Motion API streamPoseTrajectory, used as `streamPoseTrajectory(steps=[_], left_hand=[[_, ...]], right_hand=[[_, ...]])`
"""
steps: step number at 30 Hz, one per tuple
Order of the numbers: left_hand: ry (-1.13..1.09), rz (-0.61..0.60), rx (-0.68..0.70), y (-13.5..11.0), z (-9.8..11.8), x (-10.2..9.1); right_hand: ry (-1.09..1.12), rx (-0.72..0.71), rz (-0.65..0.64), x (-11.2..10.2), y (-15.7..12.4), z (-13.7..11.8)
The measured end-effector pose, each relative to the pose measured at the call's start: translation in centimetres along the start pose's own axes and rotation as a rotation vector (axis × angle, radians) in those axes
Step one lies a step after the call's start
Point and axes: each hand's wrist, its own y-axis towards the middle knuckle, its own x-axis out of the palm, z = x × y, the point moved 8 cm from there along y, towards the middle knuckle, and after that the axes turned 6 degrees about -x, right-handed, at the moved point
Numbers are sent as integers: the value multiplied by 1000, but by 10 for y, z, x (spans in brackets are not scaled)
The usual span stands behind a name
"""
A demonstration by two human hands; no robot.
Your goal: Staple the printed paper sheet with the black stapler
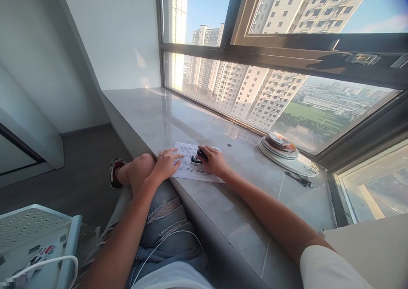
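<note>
Glossy sill [145, 114] beneath printed paper [190, 168]

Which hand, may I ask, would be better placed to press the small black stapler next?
Probably the right hand: it holds the small black stapler over the printed white paper sheet, while the left hand lies spread at the sheet's left side, apart from the stapler.

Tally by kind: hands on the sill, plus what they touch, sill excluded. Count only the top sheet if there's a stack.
Hands: 2 (left hand, right hand)
Black stapler: 1, in the right hand
Printed sheet: 1 on top; any beneath can't be told
Total: 4
</note>
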Motion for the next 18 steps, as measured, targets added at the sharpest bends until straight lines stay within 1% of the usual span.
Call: streamPoseTrajectory(steps=[2,4,6,8,10,11,13,15,16,18], left_hand=[[-3,-38,24,-1,8,6],[-12,-65,36,-2,12,11],[-34,-82,41,-3,12,13],[-94,-74,24,-3,10,10],[-178,-4,-15,-2,9,0],[-222,50,-32,-1,10,-6],[-313,154,-58,1,15,-17],[-437,193,-98,6,19,-17],[-521,187,-137,9,19,-13],[-686,136,-253,14,13,5]], right_hand=[[-14,-12,-22,6,-3,-3],[45,-24,-3,3,-4,-4],[168,8,95,-8,-3,2],[275,121,235,-20,-4,19],[331,293,339,-24,-7,44],[347,378,362,-22,-9,56],[388,510,367,-15,-14,78],[401,552,351,-9,-16,91],[395,538,335,-7,-16,94],[381,487,284,-3,-14,94]])
